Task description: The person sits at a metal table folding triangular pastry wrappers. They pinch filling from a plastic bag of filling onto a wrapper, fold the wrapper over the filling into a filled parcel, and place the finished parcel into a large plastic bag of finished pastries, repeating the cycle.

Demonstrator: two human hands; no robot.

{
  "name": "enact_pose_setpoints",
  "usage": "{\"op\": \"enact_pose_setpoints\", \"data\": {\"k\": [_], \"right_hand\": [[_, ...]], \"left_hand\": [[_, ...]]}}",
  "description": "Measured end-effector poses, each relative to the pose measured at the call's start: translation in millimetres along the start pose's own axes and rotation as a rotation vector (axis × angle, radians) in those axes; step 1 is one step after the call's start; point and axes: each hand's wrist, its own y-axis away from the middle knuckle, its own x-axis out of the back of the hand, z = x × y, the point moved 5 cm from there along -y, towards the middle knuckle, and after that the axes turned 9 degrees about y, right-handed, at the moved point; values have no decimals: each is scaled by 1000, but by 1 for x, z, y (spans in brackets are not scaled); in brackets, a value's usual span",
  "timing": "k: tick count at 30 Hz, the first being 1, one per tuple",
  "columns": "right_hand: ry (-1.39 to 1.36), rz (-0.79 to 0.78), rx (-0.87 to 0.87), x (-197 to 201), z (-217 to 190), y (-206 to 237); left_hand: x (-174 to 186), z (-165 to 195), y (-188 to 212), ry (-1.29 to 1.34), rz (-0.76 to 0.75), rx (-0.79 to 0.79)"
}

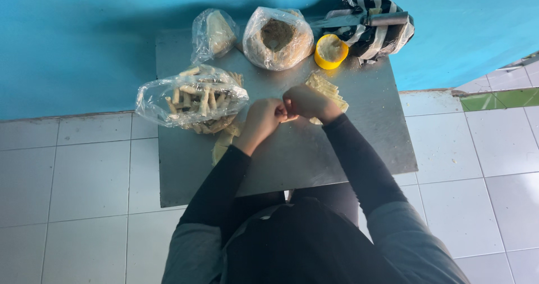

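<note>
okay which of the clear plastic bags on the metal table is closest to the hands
The clear bag of rolled sticks, just beside the left hand. The other two clear bags sit farther back by the blue wall.

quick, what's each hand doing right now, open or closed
Left hand: curled closed; what it holds cannot be told.
Right hand: curled closed, touching the left; contents hidden.

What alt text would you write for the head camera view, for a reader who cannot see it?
Seen from above, a person's left hand and right hand meet over a metal table. Around them lie a clear bag of rolled sticks, a yellow cup and a striped bag.
</note>
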Motion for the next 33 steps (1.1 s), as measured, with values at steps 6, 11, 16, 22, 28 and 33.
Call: {"op": "enact_pose_setpoints", "data": {"k": [6, 11, 16, 22, 28, 33], "right_hand": [[-44, 358, 128, 1, -29, 61], [31, 566, 185, 2, -40, 76], [-118, 149, -245, -2, -8, 40], [-95, 210, -18, 7, -12, 33], [64, 470, 72, 4, -20, 65], [-14, 527, -161, -6, -6, 52]], "left_hand": [[-13, 21, 40, -430, 129, -344], [-13, 34, 43, -572, 238, -319], [2, 4, 17, -128, 121, 235], [-1, 10, 23, -203, 220, 31], [-7, 20, 34, -424, 244, -200], [0, 14, 27, -266, 326, 52]]}}
